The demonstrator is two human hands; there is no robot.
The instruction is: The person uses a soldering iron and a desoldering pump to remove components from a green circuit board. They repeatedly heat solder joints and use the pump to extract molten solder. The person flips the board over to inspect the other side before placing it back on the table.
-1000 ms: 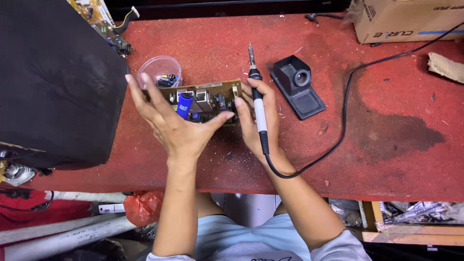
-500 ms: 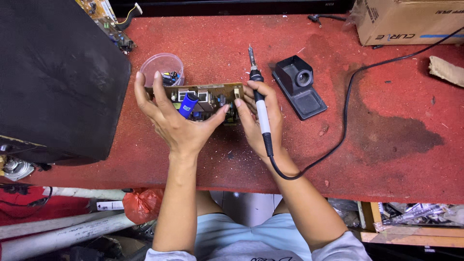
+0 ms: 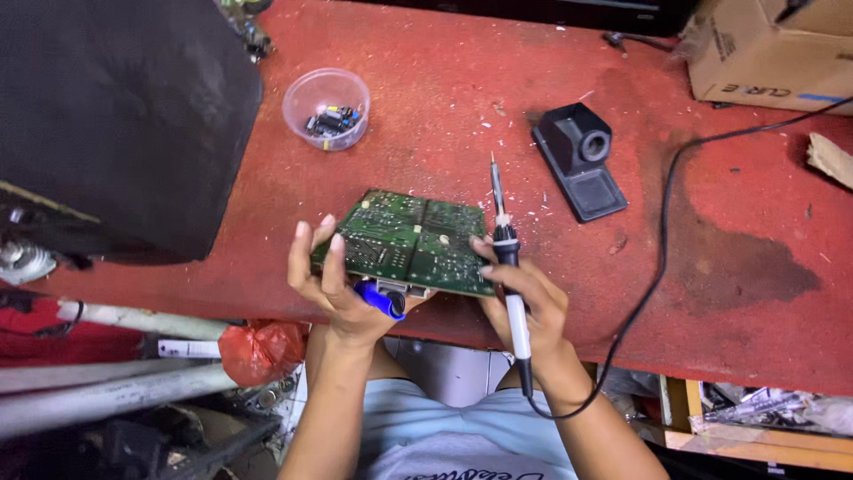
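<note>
A green circuit board [image 3: 409, 240] is held solder side up over the front edge of the red table [image 3: 426, 107]. My left hand [image 3: 333, 289] grips its left end from below, fingers on the green face; a blue capacitor [image 3: 380, 299] hangs under the board by my palm. My right hand [image 3: 524, 307] supports the board's right edge and holds a soldering iron [image 3: 506, 258] like a pen, tip pointing away over the table. The iron's black cable [image 3: 662, 231] loops off to the right.
A clear plastic cup [image 3: 326, 108] of small components stands at the back left. A black iron stand [image 3: 582, 160] lies right of the board. A large black case [image 3: 115, 116] fills the left, a cardboard box [image 3: 773, 53] the far right corner.
The board has been flipped from component side up to solder side up and drawn toward me, off the table surface. Both hands came nearer with it.
</note>
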